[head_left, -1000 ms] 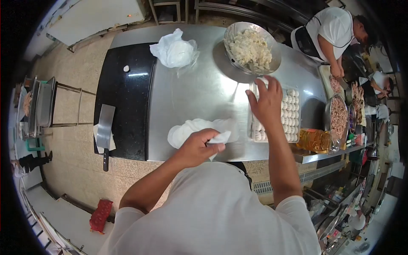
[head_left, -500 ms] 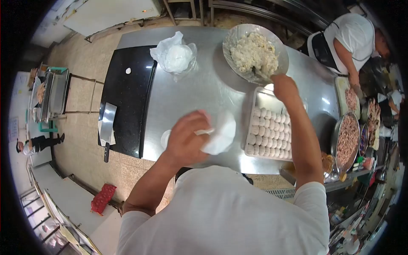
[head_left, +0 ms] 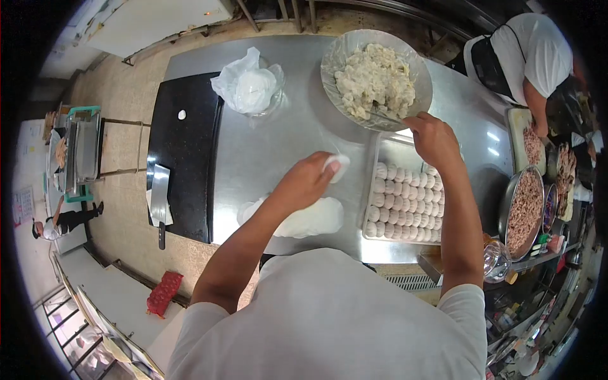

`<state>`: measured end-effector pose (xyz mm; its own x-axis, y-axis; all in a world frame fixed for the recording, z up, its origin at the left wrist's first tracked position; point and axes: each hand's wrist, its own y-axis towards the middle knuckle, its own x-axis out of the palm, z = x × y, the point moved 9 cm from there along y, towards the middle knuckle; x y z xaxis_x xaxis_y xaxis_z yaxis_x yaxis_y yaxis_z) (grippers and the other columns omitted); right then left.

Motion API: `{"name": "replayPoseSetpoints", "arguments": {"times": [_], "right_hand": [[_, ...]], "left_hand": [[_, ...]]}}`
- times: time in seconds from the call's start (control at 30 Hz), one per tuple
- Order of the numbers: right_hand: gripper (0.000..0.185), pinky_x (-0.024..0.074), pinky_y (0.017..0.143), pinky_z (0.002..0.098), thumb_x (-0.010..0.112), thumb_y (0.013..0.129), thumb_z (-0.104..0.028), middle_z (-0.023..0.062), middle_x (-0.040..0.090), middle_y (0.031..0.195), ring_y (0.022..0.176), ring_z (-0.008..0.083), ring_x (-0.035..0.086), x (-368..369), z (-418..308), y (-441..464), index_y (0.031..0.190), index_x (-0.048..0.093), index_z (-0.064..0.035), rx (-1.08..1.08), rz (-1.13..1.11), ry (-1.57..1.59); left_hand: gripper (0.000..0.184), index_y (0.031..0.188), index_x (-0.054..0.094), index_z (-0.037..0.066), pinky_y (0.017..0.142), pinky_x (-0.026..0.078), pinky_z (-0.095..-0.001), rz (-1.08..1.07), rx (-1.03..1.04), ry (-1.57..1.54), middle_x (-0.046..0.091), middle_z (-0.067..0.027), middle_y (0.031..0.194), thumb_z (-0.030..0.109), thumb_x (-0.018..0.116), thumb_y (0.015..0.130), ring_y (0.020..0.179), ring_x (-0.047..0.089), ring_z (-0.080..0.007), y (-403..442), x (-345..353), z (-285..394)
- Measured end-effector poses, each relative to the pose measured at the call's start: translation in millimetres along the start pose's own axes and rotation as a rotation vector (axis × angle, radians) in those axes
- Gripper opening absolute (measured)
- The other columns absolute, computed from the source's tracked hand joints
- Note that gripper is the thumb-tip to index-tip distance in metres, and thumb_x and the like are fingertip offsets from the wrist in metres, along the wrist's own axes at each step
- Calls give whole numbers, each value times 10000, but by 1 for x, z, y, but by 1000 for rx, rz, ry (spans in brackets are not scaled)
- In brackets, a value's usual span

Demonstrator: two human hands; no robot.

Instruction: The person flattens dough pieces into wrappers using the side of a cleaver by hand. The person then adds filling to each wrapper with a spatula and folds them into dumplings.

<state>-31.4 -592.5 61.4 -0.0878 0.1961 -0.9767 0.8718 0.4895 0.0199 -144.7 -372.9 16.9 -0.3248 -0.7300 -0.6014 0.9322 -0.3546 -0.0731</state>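
My left hand point(head_left: 308, 180) is closed on a small white dough wrapper point(head_left: 340, 168), held above the steel table. Beneath my left forearm, thin white dough wrappers point(head_left: 313, 218) lie overlapping near the table's front edge. My right hand point(head_left: 433, 136) grips the handle of a thin utensil point(head_left: 387, 116); its far end reaches into the pale, chunky filling point(head_left: 380, 79), so its tip is hidden. A large plastic-lined bowl point(head_left: 329, 79) holds this filling. Just below my right hand stands a tray point(head_left: 372, 166) with rows of round, pale dumplings point(head_left: 405, 202).
At left, a black board point(head_left: 183, 152) carries a cleaver point(head_left: 159, 196) and a small dough bit point(head_left: 182, 114). A white plastic bag point(head_left: 247, 85) sits at the back. Rightward, a co-worker point(head_left: 532, 57) bends over chopped meat near a filled metal bowl point(head_left: 524, 209).
My left hand has moved up and right from the wrappers, now holding a small wrapper. My right hand has shifted slightly right and down at the bowl's rim; the utensil now shows in the filling.
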Motion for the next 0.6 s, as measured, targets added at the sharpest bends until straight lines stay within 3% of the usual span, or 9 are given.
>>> {"name": "replayPoseSetpoints", "arguments": {"times": [0.07, 0.1, 0.17, 0.2, 0.27, 0.4, 0.53, 0.6], "right_hand": [[287, 564, 752, 450, 542, 847, -31, 143, 700, 974, 832, 366, 693, 2, 2, -6, 1067, 721, -75, 50, 12, -6], [290, 563, 752, 450, 544, 852, -34, 147, 703, 985, 835, 367, 692, 3, 6, -8, 1075, 726, -74, 94, 28, -13], [278, 563, 751, 451, 542, 856, -34, 152, 703, 987, 831, 369, 692, 7, 3, -18, 1058, 729, -68, 106, 28, 46], [266, 563, 750, 452, 540, 860, -33, 158, 704, 988, 827, 371, 691, 11, 4, -22, 1042, 732, -62, 121, 25, 106], [268, 562, 747, 461, 546, 853, -21, 167, 707, 960, 814, 377, 690, 17, 2, -26, 1038, 735, -60, 95, 10, 133], [240, 548, 730, 441, 601, 836, -18, 175, 704, 901, 822, 376, 688, 7, 4, -29, 1031, 739, -45, 67, 38, 323], [210, 536, 697, 402, 656, 816, 5, 157, 684, 836, 770, 342, 674, 4, -13, -46, 1003, 741, -39, 48, 37, 572], [229, 533, 682, 392, 658, 809, 30, 127, 656, 819, 749, 313, 657, 17, -23, -58, 998, 747, -64, 69, 10, 522]], "left_hand": [[469, 1164, 632, -20, 947, 468, -363, 25, -368, -432, 644, -222, 1158, 412, 489, 1051, 1078, 614, -301, 11, 9, -42], [469, 1164, 632, -20, 947, 468, -363, 24, -367, -431, 644, -222, 1158, 412, 489, 1051, 1078, 614, -301, 19, 13, -47], [484, 1229, 612, -17, 962, 472, -368, 284, -574, -954, 648, -172, 1209, 418, 498, 1049, 1108, 619, -277, 22, 20, -73], [484, 1229, 612, -17, 962, 472, -368, 286, -577, -955, 648, -172, 1209, 418, 498, 1049, 1108, 619, -277, 27, 19, -69], [551, 1307, 554, -37, 979, 466, -357, 361, -646, -1241, 639, -125, 1252, 445, 487, 1049, 1138, 610, -248, 30, 25, -64], [604, 1348, 500, -58, 1013, 450, -352, 381, -605, -1378, 617, -134, 1297, 465, 477, 1048, 1184, 597, -250, 51, 41, -73], [591, 1348, 497, -49, 1062, 444, -436, 346, -687, -1589, 585, -166, 1339, 462, 392, 1072, 1218, 582, -293, 56, 54, -74], [592, 1345, 498, -51, 1069, 446, -477, 303, -744, -1639, 576, -179, 1347, 460, 353, 1081, 1216, 582, -315, 50, 57, -66]]}}
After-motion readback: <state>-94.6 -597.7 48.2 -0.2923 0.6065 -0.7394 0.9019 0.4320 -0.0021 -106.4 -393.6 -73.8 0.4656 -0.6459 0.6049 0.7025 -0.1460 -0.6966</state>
